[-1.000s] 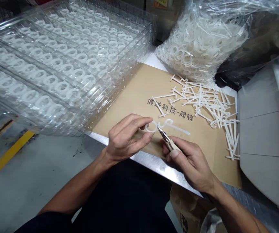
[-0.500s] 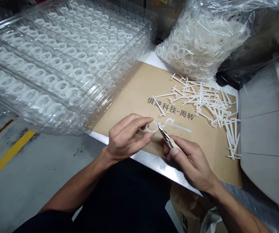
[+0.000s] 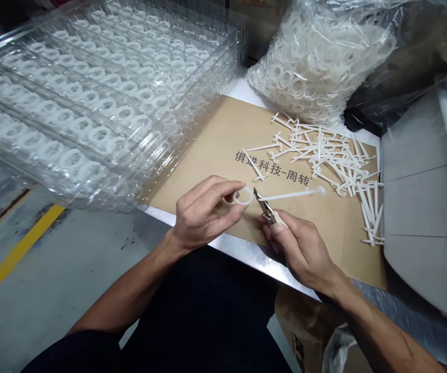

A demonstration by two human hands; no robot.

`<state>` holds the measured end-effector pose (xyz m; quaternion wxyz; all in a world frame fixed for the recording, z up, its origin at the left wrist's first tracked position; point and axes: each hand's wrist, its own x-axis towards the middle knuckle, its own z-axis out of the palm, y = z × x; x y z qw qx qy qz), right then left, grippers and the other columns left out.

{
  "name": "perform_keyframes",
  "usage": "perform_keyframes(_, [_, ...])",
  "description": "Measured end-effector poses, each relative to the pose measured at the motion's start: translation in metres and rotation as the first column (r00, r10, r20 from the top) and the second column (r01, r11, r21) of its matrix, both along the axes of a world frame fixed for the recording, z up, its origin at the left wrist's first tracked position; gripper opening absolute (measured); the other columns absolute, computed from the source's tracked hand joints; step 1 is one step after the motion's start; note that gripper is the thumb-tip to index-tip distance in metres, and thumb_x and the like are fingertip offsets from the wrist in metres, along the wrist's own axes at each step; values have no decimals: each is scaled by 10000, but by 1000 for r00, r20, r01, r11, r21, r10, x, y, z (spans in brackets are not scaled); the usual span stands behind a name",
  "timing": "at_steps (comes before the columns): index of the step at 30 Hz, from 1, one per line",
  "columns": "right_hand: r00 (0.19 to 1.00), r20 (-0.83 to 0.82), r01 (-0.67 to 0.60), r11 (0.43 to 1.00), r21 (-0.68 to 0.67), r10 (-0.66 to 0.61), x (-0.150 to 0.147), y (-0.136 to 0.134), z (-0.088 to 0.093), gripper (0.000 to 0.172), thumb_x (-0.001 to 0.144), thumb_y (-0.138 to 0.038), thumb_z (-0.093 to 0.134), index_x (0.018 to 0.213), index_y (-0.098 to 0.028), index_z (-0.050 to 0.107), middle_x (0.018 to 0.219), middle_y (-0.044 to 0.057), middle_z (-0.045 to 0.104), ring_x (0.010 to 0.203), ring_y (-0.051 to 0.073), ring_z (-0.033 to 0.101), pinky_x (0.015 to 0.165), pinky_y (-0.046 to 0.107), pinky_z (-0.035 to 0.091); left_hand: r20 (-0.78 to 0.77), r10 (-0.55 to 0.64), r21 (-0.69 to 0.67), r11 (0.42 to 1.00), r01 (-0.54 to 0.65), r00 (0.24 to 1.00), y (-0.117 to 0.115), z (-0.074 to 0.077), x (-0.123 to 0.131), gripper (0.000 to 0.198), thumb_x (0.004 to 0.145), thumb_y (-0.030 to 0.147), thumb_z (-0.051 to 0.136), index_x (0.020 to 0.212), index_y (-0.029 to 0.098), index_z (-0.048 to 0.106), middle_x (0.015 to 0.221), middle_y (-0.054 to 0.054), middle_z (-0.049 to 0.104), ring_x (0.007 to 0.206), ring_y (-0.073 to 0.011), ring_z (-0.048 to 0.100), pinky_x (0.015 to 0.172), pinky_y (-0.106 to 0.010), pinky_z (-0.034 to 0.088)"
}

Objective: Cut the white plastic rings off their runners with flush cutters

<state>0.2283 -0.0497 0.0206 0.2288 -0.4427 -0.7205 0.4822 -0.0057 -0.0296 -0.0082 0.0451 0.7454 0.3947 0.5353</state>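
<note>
My left hand (image 3: 203, 212) pinches a small white plastic ring (image 3: 243, 196) between thumb and fingertips, just above the brown cardboard sheet (image 3: 223, 140). My right hand (image 3: 303, 248) is closed round small cutters (image 3: 264, 206), whose tips sit right beside the ring. A thin white plastic stick (image 3: 291, 195) lies or hangs to the right of the cutter tips, apart from the ring and slightly blurred.
Stacked clear trays (image 3: 91, 93) filled with white rings cover the left. A clear bag (image 3: 316, 57) of uncut white parts stands at the back. A pile of cut sticks (image 3: 332, 160) lies on the cardboard's right. Grey panels (image 3: 421, 207) border the right; a metal table edge (image 3: 246, 256) runs beneath my hands.
The stick that was joined to the ring has come away from it and swung out to the right. Both hands stayed almost in place.
</note>
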Motion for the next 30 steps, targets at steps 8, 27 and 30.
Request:
perform_keyframes(8, [960, -244, 65, 956, -285, -138, 2, 3, -9, 370, 1105, -493, 497, 978, -182, 653, 833, 19, 596, 626, 134, 524, 593, 293, 440, 44, -8, 14, 1000, 7, 999, 0, 1, -1, 256, 898, 235, 806, 1121, 145, 719, 865, -29, 722, 759, -116, 676, 718, -224, 580])
perform_keyframes(27, [962, -261, 3, 958, -286, -81, 8, 3, -10, 354, 1092, -499, 520, 1106, -189, 692, 855, 27, 608, 669, 157, 513, 628, 313, 428, 75, -24, -19, 999, 25, 997, 0, 0, -3, 312, 901, 372, 821, 1098, 149, 727, 873, -47, 738, 757, -135, 677, 697, -246, 570])
perform_keyframes(30, [961, -265, 0, 957, -289, -80, 7, 4, -9, 345, 1092, -494, 524, 1095, -191, 689, 860, 26, 603, 673, 157, 508, 628, 311, 425, 73, -29, -14, 999, 30, 997, 0, 0, -4, 316, 892, 360, 831, 1097, 143, 727, 880, -48, 740, 765, -132, 679, 704, -241, 570])
